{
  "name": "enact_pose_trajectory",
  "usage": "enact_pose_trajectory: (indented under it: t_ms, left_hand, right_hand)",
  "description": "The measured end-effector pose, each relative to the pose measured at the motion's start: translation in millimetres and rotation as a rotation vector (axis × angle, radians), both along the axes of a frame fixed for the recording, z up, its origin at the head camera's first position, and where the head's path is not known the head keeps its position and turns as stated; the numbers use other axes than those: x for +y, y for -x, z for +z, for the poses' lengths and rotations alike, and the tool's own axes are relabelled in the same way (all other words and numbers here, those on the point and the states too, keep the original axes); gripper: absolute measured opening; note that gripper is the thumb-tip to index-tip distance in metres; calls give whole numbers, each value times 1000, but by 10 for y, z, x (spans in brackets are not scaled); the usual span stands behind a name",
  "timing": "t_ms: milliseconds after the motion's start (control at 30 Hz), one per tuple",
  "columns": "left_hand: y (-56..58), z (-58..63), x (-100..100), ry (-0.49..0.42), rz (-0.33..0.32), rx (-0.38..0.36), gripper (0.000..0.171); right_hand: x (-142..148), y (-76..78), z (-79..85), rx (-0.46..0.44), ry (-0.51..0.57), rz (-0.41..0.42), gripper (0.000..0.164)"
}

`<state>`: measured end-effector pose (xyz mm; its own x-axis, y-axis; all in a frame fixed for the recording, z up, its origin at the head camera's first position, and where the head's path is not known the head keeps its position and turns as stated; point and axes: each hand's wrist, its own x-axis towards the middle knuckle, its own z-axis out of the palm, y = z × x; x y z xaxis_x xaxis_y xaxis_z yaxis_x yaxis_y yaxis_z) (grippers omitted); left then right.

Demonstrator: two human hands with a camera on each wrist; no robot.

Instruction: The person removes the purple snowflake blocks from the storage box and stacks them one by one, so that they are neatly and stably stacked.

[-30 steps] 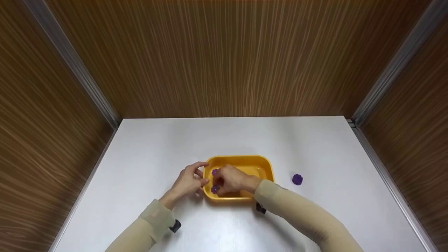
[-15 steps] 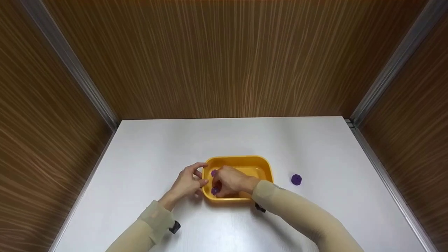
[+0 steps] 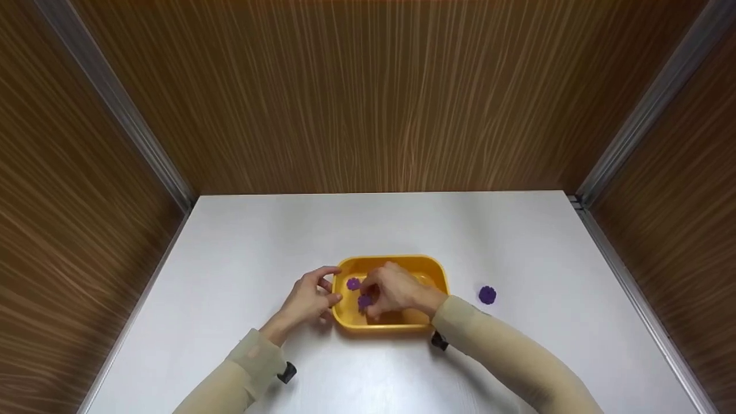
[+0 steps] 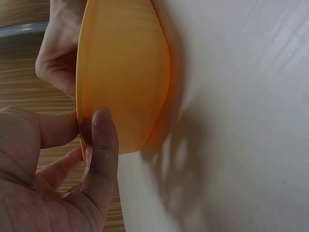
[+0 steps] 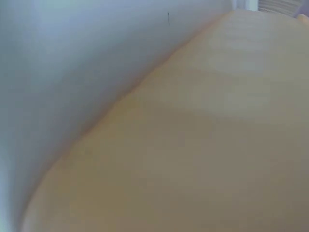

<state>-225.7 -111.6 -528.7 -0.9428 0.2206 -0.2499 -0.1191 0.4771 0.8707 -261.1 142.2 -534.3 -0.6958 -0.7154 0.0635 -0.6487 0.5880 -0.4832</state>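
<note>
A yellow plastic tray (image 3: 431, 267) with rounded corners stands on the white table. My left hand (image 3: 309, 296) holds its left rim; in the left wrist view, the tray's wall (image 4: 125, 67) sits between the thumb and fingers of that left hand (image 4: 53, 174). Inside the tray, my right hand (image 3: 394, 289) has curled fingers and pinches a purple flower-shaped piece (image 3: 364, 301). Another purple flower-shaped piece (image 3: 353, 283) lies just behind it, near the left end. In the right wrist view, the blurred tray wall (image 5: 193, 145) fills most of the picture and hides the fingers.
A third purple flower-shaped piece (image 3: 487, 295) lies on the white table (image 3: 259, 230), right of the tray. Wood-grain panels (image 3: 368, 98) rise behind the table and at both sides, with metal strips along their corners.
My right hand has shifted to the right inside the tray. The pinched purple piece has moved with it, back and rightward. My left hand stays at the rim.
</note>
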Motion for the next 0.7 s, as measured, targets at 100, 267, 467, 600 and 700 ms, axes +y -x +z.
enact_pose_trajectory:
  t_ms: [100,267,467,600,700]
  left_hand:
    - [-6,2,1,-2,5,5,62]
    - [-29,12,-5,-3,6,5,62]
    - [-31,13,-13,15,11,-3,62]
    - [-26,9,-19,17,13,1,62]
    - [-23,7,-21,23,19,-3,63]
  right_hand:
    - [120,-24,45,28,14,3,36]
    - [309,-56,98,70,20,-3,33]
    - [504,-69,160,121,53,-29,29]
    - [624,-86,198,102,77,-36,27]
    - [729,-100,218,100,97,-35,25]
